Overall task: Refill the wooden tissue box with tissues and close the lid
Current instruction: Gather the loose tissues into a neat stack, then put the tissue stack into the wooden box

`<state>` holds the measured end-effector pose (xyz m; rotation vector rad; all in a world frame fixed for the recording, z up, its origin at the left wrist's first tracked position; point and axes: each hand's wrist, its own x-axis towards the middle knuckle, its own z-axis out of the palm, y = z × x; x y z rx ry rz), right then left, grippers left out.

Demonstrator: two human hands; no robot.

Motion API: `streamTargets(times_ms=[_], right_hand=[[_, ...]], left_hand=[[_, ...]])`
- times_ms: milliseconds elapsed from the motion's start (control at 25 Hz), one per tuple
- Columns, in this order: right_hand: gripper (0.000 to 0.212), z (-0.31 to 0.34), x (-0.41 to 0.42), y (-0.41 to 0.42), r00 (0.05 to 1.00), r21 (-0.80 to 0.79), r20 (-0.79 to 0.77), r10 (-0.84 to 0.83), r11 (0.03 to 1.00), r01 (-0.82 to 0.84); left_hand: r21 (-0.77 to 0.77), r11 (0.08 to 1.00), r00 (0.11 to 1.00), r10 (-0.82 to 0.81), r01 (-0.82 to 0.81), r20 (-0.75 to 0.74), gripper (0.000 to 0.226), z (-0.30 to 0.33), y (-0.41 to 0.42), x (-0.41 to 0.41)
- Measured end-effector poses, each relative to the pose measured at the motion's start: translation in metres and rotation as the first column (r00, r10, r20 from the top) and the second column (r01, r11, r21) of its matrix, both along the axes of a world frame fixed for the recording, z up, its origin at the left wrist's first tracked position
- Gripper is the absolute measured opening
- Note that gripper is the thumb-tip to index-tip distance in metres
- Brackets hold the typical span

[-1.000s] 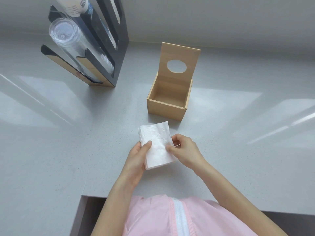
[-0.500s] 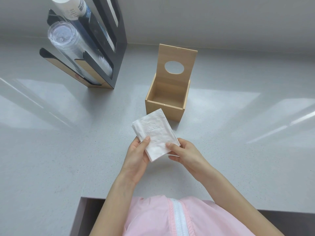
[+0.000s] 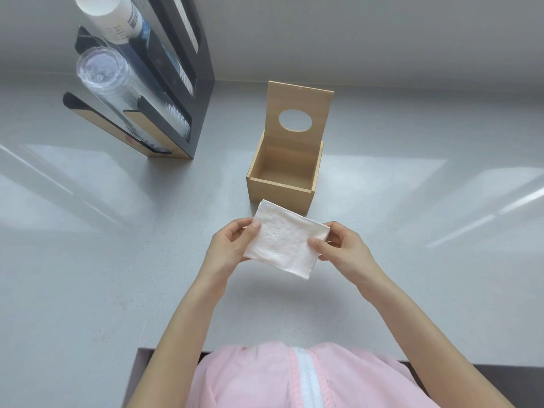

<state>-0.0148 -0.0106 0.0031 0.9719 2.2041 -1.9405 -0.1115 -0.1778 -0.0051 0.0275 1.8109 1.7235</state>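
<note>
A white stack of folded tissues (image 3: 284,242) is held flat above the counter between both hands. My left hand (image 3: 229,245) pinches its left edge and my right hand (image 3: 343,250) pinches its right edge. Just beyond the stack stands the wooden tissue box (image 3: 279,195), open and empty inside. Its lid (image 3: 300,106), with an oval hole, stands upright at the back of the box.
A black and wood cup dispenser (image 3: 179,83) stands at the back left, holding a stack of clear plastic cups (image 3: 117,83) and a stack of white paper cups (image 3: 114,22). The grey counter (image 3: 88,231) ends at a front edge near my body.
The tissue stack has been lifted, turned from upright to lying crosswise, and brought closer to the box. Both hands shifted to its left and right edges.
</note>
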Motion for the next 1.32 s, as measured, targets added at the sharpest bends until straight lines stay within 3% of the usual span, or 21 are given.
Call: streamTargets(times_ms=[240,480,600,720,920,1120,1320], right_hand=[[0.012,-0.003,-0.008,0.007,0.99,0.082,-0.083,-0.118,0.989,0.125],[0.003,0.016,-0.033,0.023,0.983,0.255,-0.16,-0.092,0.958,0.131],[0.002,0.031,-0.054,0.037,0.984,0.394,-0.171,-0.042,0.913,0.107],[0.009,0.04,-0.078,0.05,0.983,0.479,-0.184,0.001,0.873,0.089],[0.013,0.035,-0.111,0.062,0.996,0.664,-0.036,0.087,0.747,-0.041],[0.015,0.027,-0.127,0.061,0.963,0.811,0.184,0.196,0.523,-0.261],[0.014,0.027,-0.128,0.067,0.941,0.819,0.228,0.25,0.473,-0.325]], left_hand=[[-0.189,0.982,0.98,-0.043,0.006,-0.194,0.014,0.004,0.013,-0.01],[-0.28,0.96,0.937,-0.091,-0.008,-0.339,0.009,0.02,0.029,-0.039],[-0.333,0.942,0.881,-0.135,-0.027,-0.454,0.005,0.037,0.043,-0.061],[-0.452,0.891,0.77,-0.259,-0.042,-0.584,0.004,0.049,0.058,-0.082],[-0.61,0.791,0.617,-0.458,-0.045,-0.64,0.01,0.038,0.076,-0.114],[-0.712,0.699,0.536,-0.579,-0.061,-0.615,0.012,0.027,0.082,-0.12],[-0.773,0.618,0.464,-0.648,-0.144,-0.604,0.013,0.024,0.088,-0.112]])
